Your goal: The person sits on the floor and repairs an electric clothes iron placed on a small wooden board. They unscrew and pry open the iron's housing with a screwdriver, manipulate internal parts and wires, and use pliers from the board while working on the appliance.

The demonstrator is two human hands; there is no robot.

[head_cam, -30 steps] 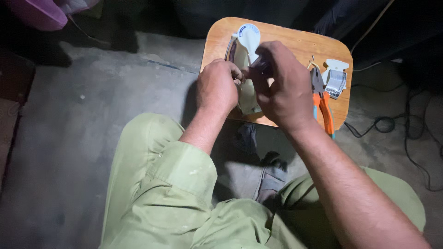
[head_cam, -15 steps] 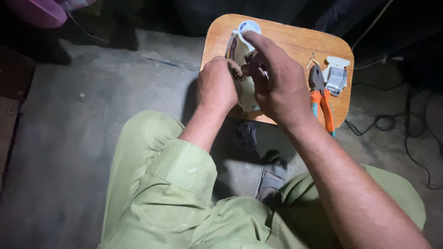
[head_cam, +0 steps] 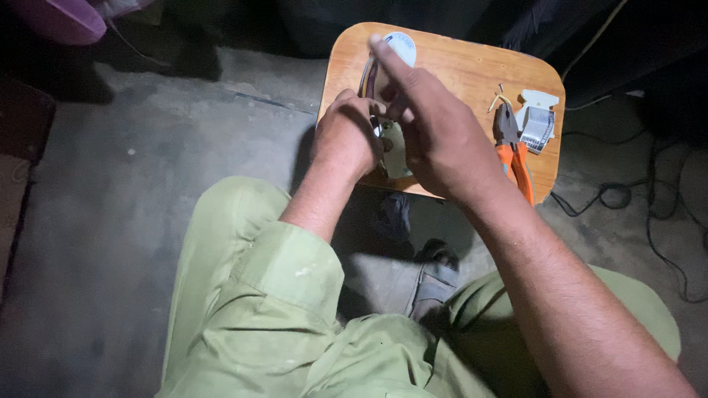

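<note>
Starting at the far left, a purple rounded object [head_cam: 55, 18] sits at the top corner on the grey concrete floor [head_cam: 133, 184], well apart from the work. Moving rightward, the person's knee in light green trousers [head_cam: 251, 295] fills the lower middle, and the left hand [head_cam: 348, 140] reaches forward from it to the near edge of a small wooden stool [head_cam: 457, 66] with rounded corners. That hand is curled into a loose fist, its fingers clenched around the lower part of a pale, metal-edged appliance [head_cam: 394, 144] that stands on the stool top; just what part they grip is hidden by the knuckles. The appliance runs away from the person, ending in a round white cap [head_cam: 402, 46] near the stool's far edge. Just beside it, the right hand [head_cam: 435, 125] hovers over the appliance, forefinger stretched out toward the white cap and the remaining fingers bent inward; I cannot tell whether they pinch anything. Further right on the stool lie pliers with orange handles [head_cam: 516, 151], and touching them to the right rests a small white plastic part [head_cam: 538, 121]. Black cables [head_cam: 627, 195] trail over the floor at the right edge.
</note>
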